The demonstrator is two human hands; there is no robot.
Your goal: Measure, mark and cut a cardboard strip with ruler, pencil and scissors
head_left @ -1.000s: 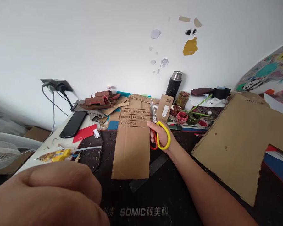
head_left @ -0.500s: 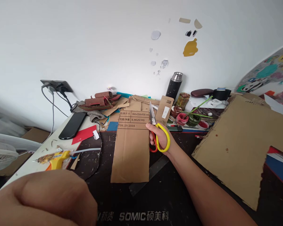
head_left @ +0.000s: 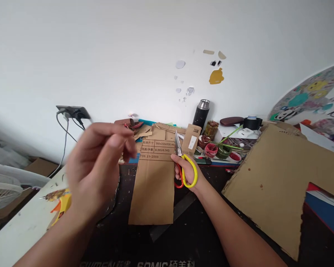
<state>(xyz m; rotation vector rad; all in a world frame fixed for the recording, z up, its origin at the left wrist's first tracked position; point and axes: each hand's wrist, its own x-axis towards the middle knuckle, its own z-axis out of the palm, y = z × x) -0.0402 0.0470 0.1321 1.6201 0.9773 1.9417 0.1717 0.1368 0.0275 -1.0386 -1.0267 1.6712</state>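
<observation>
1. Your right hand (head_left: 187, 171) reaches out over the dark mat (head_left: 200, 222), forearm running in from the lower right, wrist nearly straight.
2. Its fingers are curled through the yellow and red loops of the scissors (head_left: 183, 163), gripping them closed; the blades point up and away from you, slightly to the left.
3. The scissors sit just at the right edge of the cardboard strip (head_left: 153, 185), about level with its printed lines.
4. That strip lies flat on the mat, long side running away from you, between your two hands.
5. Your left hand (head_left: 98, 170) is raised above the desk, well clear of the surface, back of the hand turned toward you.
6. Its fingers are loosely bent and point right, thumb close to the fingertips; it is blurred, so you cannot tell whether it pinches anything.
7. Below that hand, a yellow glue gun (head_left: 60, 205) lies on the white desk edge.
8. To your right, a large cardboard sheet (head_left: 278, 178) rests tilted, well apart from the scissors.
</observation>
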